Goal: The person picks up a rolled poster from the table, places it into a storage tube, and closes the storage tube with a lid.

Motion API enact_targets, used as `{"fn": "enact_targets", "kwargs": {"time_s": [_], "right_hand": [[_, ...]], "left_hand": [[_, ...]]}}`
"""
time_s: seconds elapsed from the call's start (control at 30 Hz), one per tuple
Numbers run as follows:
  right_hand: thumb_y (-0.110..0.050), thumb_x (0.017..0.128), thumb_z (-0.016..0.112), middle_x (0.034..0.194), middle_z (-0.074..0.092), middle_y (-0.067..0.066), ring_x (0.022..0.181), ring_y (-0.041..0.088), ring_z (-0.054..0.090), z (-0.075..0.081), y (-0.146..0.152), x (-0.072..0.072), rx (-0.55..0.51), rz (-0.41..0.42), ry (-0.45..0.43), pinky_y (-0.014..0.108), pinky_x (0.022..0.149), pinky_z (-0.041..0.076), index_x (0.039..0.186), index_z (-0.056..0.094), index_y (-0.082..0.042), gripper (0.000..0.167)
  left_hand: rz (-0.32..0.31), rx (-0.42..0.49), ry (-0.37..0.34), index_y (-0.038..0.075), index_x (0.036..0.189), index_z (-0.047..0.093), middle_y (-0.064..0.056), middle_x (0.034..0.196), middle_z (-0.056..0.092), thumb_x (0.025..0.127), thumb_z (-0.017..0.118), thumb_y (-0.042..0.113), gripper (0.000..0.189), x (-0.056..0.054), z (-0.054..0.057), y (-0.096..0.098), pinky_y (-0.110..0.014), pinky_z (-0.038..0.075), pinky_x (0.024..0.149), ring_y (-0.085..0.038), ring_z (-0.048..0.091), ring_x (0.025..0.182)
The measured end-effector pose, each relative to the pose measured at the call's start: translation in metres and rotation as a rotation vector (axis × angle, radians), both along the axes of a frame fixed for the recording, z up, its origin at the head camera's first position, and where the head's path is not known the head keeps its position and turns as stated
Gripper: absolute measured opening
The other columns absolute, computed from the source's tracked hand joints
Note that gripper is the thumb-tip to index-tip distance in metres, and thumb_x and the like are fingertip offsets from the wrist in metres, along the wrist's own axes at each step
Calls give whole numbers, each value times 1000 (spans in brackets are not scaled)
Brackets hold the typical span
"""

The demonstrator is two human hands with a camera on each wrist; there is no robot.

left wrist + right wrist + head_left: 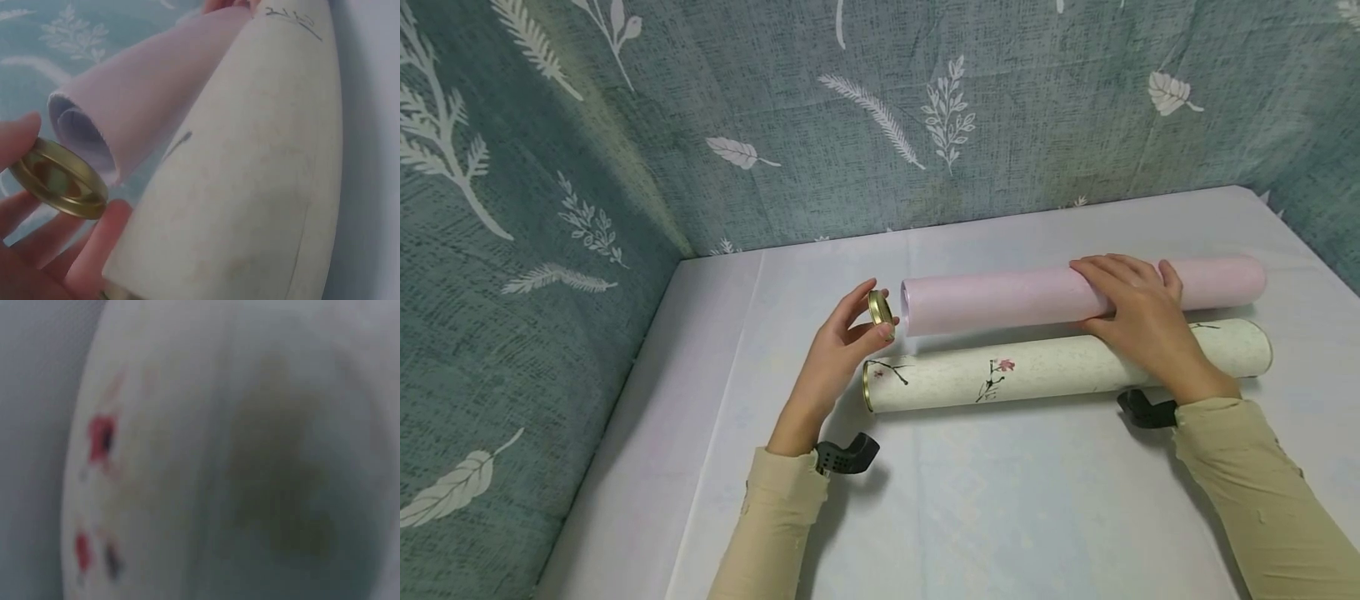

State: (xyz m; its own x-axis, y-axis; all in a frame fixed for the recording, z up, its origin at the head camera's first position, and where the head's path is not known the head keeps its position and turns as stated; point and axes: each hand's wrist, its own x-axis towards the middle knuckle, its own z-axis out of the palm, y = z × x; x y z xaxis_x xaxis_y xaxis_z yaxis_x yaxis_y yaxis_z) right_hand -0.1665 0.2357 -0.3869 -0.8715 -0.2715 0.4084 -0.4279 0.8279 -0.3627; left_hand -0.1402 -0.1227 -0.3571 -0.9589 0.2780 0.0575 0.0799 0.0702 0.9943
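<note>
Between thumb and fingers my left hand pinches a small round gold metal lid, just off the left end of a pink tube. In the left wrist view that end of the pink tube is open, with a rolled sheet inside; the gold lid is tilted near it. My right hand lies over the pink tube, fingers across its top. Nearer me lies a cream tube with a flower-branch print and a gold rim at its left end. The right wrist view shows only its blurred surface.
Both tubes lie side by side on a white-covered table. Green leaf-patterned cloth hangs behind the table and along its left side. A black wrist device sits at the left wrist, another at the right.
</note>
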Motion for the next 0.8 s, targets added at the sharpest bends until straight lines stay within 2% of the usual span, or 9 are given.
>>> {"fn": "enact_targets", "kwargs": {"time_s": [0.13, 0.27, 0.4, 0.63, 0.7, 0.8], "right_hand": [[-14, 66, 78, 129, 45, 6, 122, 27, 31, 0, -1, 1, 1, 11, 12, 59, 98, 0, 131, 44, -21, 73], [-14, 65, 78, 128, 46, 6, 122, 27, 32, -1, -2, 0, 2, 19, 33, 59, 98, 2, 130, 45, -20, 73], [-13, 65, 79, 128, 46, 5, 122, 26, 32, -3, -2, 0, -6, 29, 50, 58, 99, 2, 130, 46, -21, 74], [-13, 64, 79, 129, 46, 5, 123, 26, 31, -7, -1, -1, -14, 32, 60, 57, 99, 1, 130, 46, -21, 75], [-13, 64, 79, 129, 46, 5, 123, 25, 31, -7, -1, -2, -16, 34, 61, 57, 100, 1, 130, 46, -21, 75], [-13, 64, 79, 129, 46, 5, 123, 25, 31, -7, -1, -2, -19, 39, 67, 57, 100, 1, 130, 46, -21, 75]], "left_hand": [[2, 0, 0, 26, 136, 33, -1, 136, 39, 85, 61, 18, 59, -1, -1, 1, -34, 42, 89, -21, 49, 112], [9, 10, -2, 30, 133, 36, 1, 132, 43, 83, 64, 23, 59, -6, -9, 1, -35, 44, 87, -19, 50, 111], [4, 33, -14, 29, 134, 36, -1, 132, 42, 81, 66, 25, 60, -7, -15, 3, -35, 45, 86, -20, 51, 109], [6, -5, -19, 28, 134, 36, -6, 134, 38, 83, 64, 19, 58, 3, -3, 9, -36, 44, 87, -20, 51, 109], [9, -30, -10, 28, 133, 36, -3, 133, 39, 83, 64, 19, 58, 4, 0, 10, -36, 45, 85, -19, 51, 108], [21, -95, 5, 31, 132, 37, 3, 131, 41, 82, 65, 22, 58, 6, 3, 11, -36, 47, 76, -17, 51, 107]]}}
